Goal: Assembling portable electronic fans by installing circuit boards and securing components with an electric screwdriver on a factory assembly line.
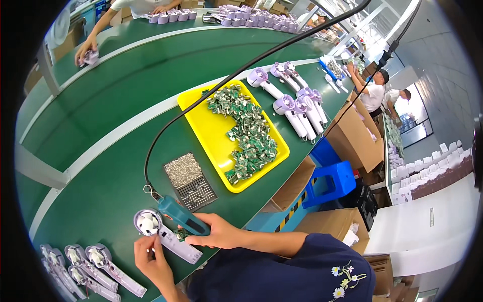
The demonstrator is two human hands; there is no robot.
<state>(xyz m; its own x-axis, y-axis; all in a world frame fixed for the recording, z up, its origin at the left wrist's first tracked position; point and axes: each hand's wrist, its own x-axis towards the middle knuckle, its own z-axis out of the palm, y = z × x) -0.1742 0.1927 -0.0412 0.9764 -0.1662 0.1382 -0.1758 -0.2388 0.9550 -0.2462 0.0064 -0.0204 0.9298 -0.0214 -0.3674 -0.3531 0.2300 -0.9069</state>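
The right hand (217, 232) is closed around a teal electric screwdriver (181, 215), its black cable (211, 93) running up and away across the green table (110, 166). The tool lies over an open lilac handheld fan half (166, 236) resting on the table near the person's body. The left hand (153, 259) pinches the lower edge of that fan half between fingertips, steadying it. A small green circuit board (182, 234) sits in the fan's handle, just beside the right hand. Left of the hands lie more open fan halves (90, 269). Beyond, a screw tray (190, 181) and a yellow tray (211, 136) of green circuit boards stand on the table.
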